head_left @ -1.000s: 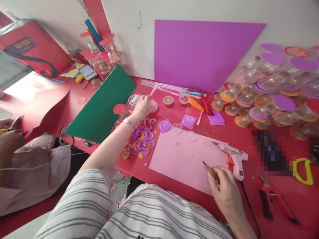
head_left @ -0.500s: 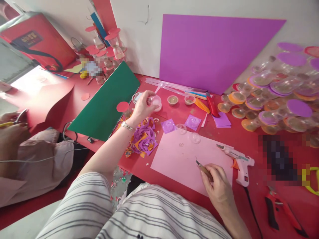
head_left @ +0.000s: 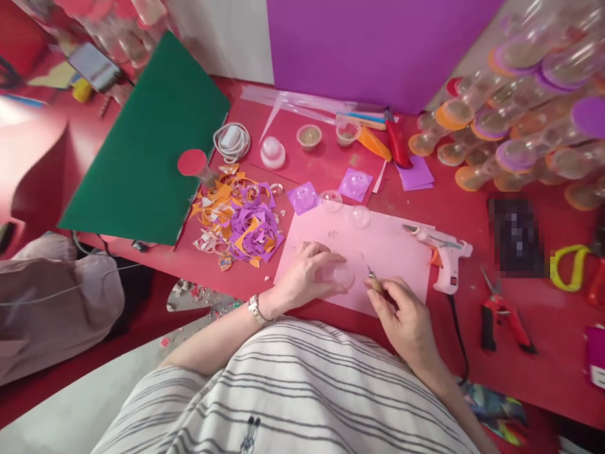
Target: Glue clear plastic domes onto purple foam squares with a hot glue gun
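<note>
My left hand [head_left: 314, 272] is over the pink sheet [head_left: 307, 243], its fingers curved round a clear plastic dome piece [head_left: 341, 277]. A craft knife [head_left: 373, 277] with a brownish handle is pinched in my right hand [head_left: 401, 312], its tip pointing up and left beside the dome. At the sheet's far edge lie a clear disc [head_left: 331, 201] and another clear dome [head_left: 361, 216]. Just beyond are two purple squares, each under a clear dome; one purple square [head_left: 295, 200] is left of the other purple square [head_left: 355, 195].
Purple and orange paper scraps [head_left: 255, 227] are heaped on the left, near a green board [head_left: 155, 151]. A white glue gun [head_left: 447, 258] and red-handled pliers [head_left: 505, 315] lie to the right. Clear bottles with coloured discs [head_left: 520, 126] crowd the back right. Another person's sleeve [head_left: 61, 302] is at left.
My left hand has come from the stacked clear domes at the back to the pink sheet with a dome piece. My right hand still holds the craft knife. The view has tilted down.
</note>
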